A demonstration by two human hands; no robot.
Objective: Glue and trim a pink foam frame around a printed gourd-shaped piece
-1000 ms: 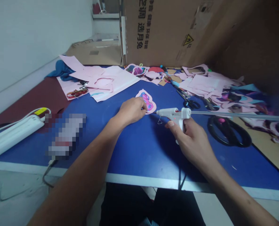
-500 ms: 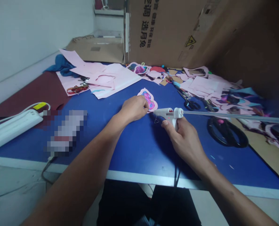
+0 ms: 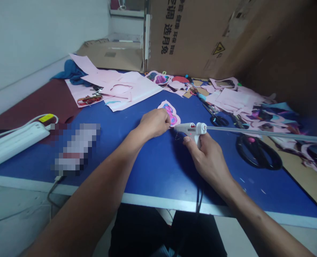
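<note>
Left hand [image 3: 156,122] pinches pink-bordered cutout [image 3: 172,113] at its left edge, over blue table [image 3: 153,171]. Right hand [image 3: 209,153] grasps white glue gun [image 3: 190,129]; nozzle [image 3: 177,127] near cutout's lower edge, contact unclear.

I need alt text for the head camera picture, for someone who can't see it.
A person's right hand holds a white glue gun with a long clear stick in its back, its nozzle beside a pink-edged patch that the left hand touches. Around them on a blue table lie pink sheets and scissors.
</note>
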